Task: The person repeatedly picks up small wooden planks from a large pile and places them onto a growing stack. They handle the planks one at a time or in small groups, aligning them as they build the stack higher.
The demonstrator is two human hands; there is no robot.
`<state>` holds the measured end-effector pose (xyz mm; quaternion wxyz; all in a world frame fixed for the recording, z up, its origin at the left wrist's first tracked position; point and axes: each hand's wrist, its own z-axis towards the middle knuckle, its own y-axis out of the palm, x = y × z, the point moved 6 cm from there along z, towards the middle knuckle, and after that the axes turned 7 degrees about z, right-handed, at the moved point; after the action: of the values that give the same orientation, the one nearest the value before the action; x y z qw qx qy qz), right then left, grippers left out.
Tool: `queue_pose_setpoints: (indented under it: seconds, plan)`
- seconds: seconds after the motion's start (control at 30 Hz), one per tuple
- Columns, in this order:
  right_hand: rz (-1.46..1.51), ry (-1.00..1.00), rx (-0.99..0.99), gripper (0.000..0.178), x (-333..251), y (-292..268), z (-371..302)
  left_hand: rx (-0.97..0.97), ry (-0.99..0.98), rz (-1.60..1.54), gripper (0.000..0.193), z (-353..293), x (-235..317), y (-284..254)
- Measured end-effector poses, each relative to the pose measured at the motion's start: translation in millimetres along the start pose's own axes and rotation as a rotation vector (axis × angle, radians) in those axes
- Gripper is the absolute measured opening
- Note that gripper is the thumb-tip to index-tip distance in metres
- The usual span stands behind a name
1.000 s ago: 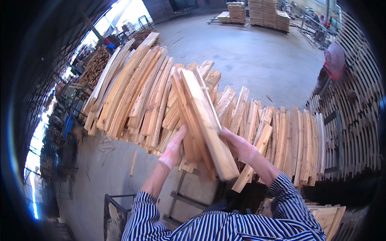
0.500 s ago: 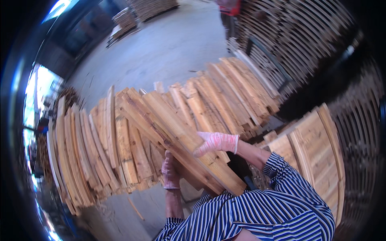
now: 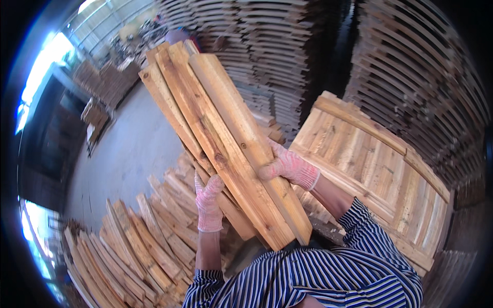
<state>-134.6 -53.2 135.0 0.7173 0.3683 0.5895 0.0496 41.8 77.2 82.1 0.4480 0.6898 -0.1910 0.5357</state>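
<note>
A bundle of several long wooden boards (image 3: pixel 222 146) slants up and to the left in front of my body, its near ends close to my striped shirt. My left hand (image 3: pixel 209 203), in a pink-and-white knit glove, grips the bundle's left side, with the thumb up. On the right side my right hand (image 3: pixel 291 167), gloved alike, clasps the outermost board, its thumb lying on the upper face. The fingers beneath the wood are hidden. The boards lie side by side with uneven ends, some partly covered by others.
At the lower left lies a row of loose boards (image 3: pixel 136 244). A flat layer of boards with crosswise strips (image 3: pixel 367 159) stands to my right. Tall stacks of slats (image 3: pixel 411 77) rise behind it. Part of a person (image 3: pixel 179 37) shows beyond the bundle's far end.
My view has swung to the right, so the board row sits lower left and the layered boards show more fully. The bundle is raised off the row, with both hands still on it.
</note>
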Motion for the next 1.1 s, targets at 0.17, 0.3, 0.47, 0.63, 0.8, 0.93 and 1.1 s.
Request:
queue_pose_setpoints:
  seconds: [0.17,0.3,0.47,0.63,0.8,0.93,1.1]
  plan:
    - [-0.227,-0.301,0.191,0.137,-110.3,-19.8,-70.0,-0.286,0.21,0.061,0.103,28.1,39.0,139.1]
    - [-0.434,-0.537,0.273,0.122,-189.8,-40.3,-125.5,-0.608,0.246,0.135,0.085,30.2,61.6,276.0]
    - [-0.61,-0.632,0.371,0.125,-251.0,-71.7,-165.9,-0.851,0.31,0.013,0.086,35.5,47.2,375.6]
    - [-0.557,-0.528,0.541,0.121,-222.9,-145.5,-222.8,-1.32,-0.066,-0.224,0.072,59.1,-54.1,430.5]
    - [-0.442,-0.535,0.699,0.107,-148.0,-207.6,-258.7,-1.279,-0.022,0.195,0.055,40.9,-118.5,450.8]
    - [-0.574,-0.567,0.765,0.094,-160.7,-199.4,-281.0,-1.237,0.084,0.219,0.069,13.9,-89.2,470.7]
    - [-0.324,-0.749,0.486,0.073,-209.3,-174.5,-324.9,-1.227,0.221,0.389,0.049,-55.2,-15.7,529.2]
